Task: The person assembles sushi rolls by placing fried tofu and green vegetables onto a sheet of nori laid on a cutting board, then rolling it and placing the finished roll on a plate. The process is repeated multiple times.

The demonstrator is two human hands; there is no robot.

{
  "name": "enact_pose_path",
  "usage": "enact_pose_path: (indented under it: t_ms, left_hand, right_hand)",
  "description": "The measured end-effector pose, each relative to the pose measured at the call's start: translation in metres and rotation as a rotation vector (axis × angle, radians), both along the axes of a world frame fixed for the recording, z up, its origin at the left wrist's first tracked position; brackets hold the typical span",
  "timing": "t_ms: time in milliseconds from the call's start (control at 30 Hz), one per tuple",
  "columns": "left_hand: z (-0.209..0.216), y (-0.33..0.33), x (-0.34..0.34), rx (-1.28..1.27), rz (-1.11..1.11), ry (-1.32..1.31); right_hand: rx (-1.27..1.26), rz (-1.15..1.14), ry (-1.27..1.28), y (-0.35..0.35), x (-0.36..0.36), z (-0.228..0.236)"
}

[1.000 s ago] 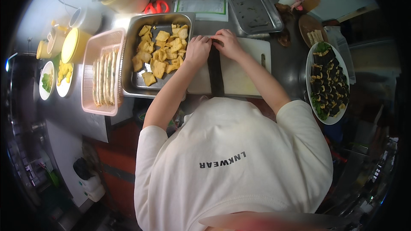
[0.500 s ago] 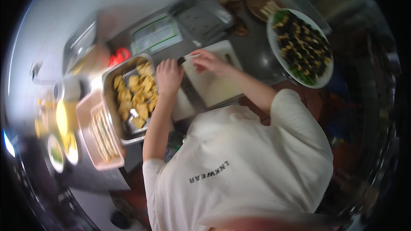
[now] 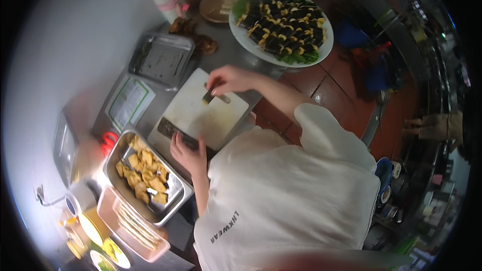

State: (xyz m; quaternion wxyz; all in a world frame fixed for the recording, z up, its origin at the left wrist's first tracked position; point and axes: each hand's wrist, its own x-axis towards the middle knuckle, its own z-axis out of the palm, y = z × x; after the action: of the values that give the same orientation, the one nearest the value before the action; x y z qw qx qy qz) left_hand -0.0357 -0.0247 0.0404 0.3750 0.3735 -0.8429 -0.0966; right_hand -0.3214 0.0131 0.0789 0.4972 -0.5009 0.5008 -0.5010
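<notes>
My right hand [image 3: 230,81] is closed over the far part of a white cutting board [image 3: 188,104]. Between its thumb and fingers is a small dark seaweed roll [image 3: 208,97] with a pale end pointing down at the board. Along the board's near left side lies a strip of dark seaweed [image 3: 173,131]. My left hand [image 3: 190,155] rests at that strip, its fingers and thumb spread to either side, partly covering it. Close on the left stands a deep steel pan [image 3: 183,196] of yellow-brown fried pieces [image 3: 144,168].
A white oval platter [image 3: 325,52] of seaweed rolls on greens stands far right. Behind the board are a metal tray [image 3: 165,68] and a green-edged packet [image 3: 131,101]. A pink basket [image 3: 108,206] of long pale strips and a red-handled tool [image 3: 108,142] sit left.
My hands, close together at a dark roll before, have separated. The right now holds the roll over the board; the left has come down to the seaweed strip. The whole view has turned rightward.
</notes>
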Motion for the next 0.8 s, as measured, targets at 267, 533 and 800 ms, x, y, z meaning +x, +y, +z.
enact_pose_path:
  t_ms: [267, 533, 800]
  left_hand:
    - [-0.028, -0.004, 0.023, 0.043, 0.073, -0.016]
    - [-0.032, -0.002, 0.023, 0.073, 0.084, -0.025]
    - [-0.030, -0.003, 0.022, 0.087, 0.084, -0.034]
  right_hand:
    - [-0.028, -0.995, 0.309, 0.169, -0.233, 0.080]
    - [0.059, -1.361, 0.431, 0.198, -0.272, 0.048]
    - [0.273, -1.165, 0.814, 0.070, -0.315, 0.059]
